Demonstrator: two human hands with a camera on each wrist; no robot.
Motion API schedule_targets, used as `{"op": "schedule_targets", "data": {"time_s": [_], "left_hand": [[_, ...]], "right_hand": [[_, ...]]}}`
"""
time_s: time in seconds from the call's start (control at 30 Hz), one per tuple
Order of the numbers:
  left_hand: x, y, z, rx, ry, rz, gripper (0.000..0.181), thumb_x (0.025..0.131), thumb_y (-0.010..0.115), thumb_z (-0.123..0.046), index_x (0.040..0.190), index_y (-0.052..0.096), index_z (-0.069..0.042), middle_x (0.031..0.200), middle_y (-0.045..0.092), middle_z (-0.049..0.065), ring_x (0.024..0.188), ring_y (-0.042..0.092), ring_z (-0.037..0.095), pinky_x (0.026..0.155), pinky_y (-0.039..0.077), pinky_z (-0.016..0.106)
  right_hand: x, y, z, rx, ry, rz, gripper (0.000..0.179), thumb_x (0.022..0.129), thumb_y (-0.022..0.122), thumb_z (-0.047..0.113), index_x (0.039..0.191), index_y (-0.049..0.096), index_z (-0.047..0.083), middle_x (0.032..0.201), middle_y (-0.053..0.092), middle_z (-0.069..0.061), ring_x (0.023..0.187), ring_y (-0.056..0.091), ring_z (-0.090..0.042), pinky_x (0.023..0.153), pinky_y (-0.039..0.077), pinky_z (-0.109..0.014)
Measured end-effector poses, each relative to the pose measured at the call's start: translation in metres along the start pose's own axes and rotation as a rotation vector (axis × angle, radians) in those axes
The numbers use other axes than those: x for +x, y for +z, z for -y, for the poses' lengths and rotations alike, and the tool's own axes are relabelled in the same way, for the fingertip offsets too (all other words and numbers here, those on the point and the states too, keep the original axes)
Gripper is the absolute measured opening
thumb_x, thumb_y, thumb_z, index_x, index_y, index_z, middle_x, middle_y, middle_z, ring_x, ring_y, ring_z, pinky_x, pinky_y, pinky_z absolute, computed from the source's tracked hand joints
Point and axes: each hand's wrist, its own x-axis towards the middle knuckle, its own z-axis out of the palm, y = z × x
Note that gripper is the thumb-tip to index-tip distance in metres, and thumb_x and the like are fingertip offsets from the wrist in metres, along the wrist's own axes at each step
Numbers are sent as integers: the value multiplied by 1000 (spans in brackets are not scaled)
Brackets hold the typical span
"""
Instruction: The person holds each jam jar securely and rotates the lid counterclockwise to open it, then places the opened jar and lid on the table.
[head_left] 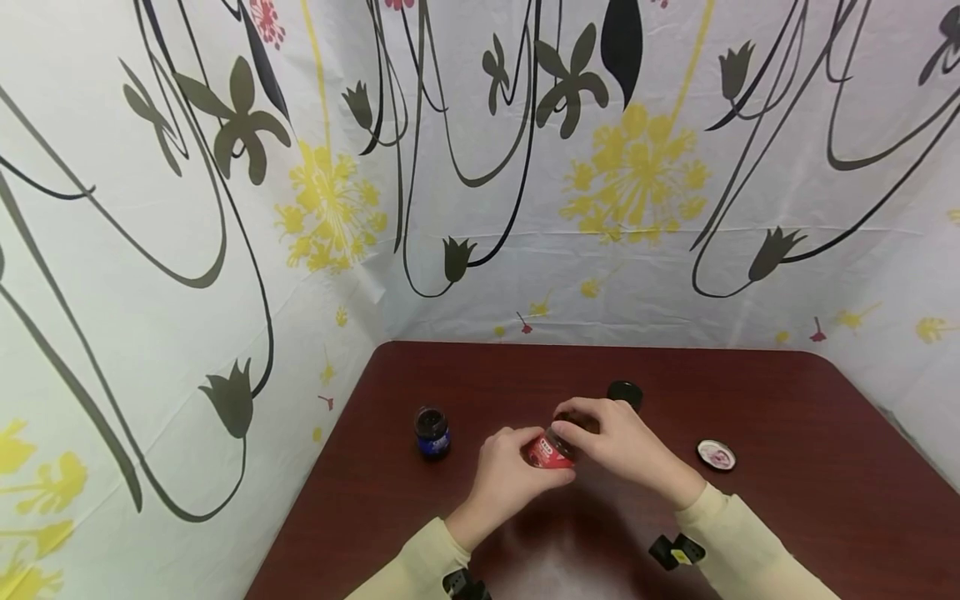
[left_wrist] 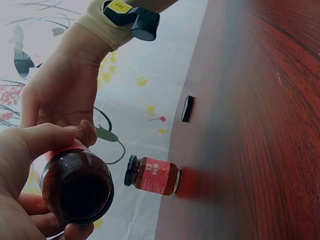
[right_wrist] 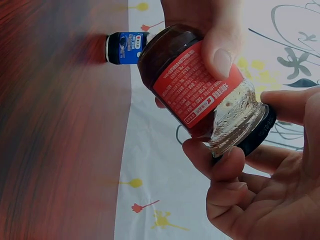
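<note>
My left hand grips a glass jar with a red label around its body, holding it tilted above the table. In the right wrist view, the left thumb presses on the jar's printed label. The fingers and thumb of my right hand pinch the rim of the jar's black lid, which sits at the mouth. Whether the lid is loose cannot be seen. Dark contents show through the jar's base in the left wrist view.
A blue-labelled jar, its mouth uncovered, stands left on the dark red table. A loose lid lies inside-up at the right. Behind my right hand stands another red-labelled jar with a black lid. Patterned cloth hangs around the table.
</note>
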Motion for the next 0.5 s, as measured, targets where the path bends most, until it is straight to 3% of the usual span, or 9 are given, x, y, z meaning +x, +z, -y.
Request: {"op": "schedule_targets", "data": {"time_s": [0.5], "left_hand": [[2,1,1,11,21,-1,61,68,85,-64,112,76,-23,87,63,-15,80,56,9,62,46,24]], "right_hand": [[-2,-1,-1,0,-2,-14,26,97,60,54,111,69,34,92,70,14,75,67,-17,62,52,-31]]}}
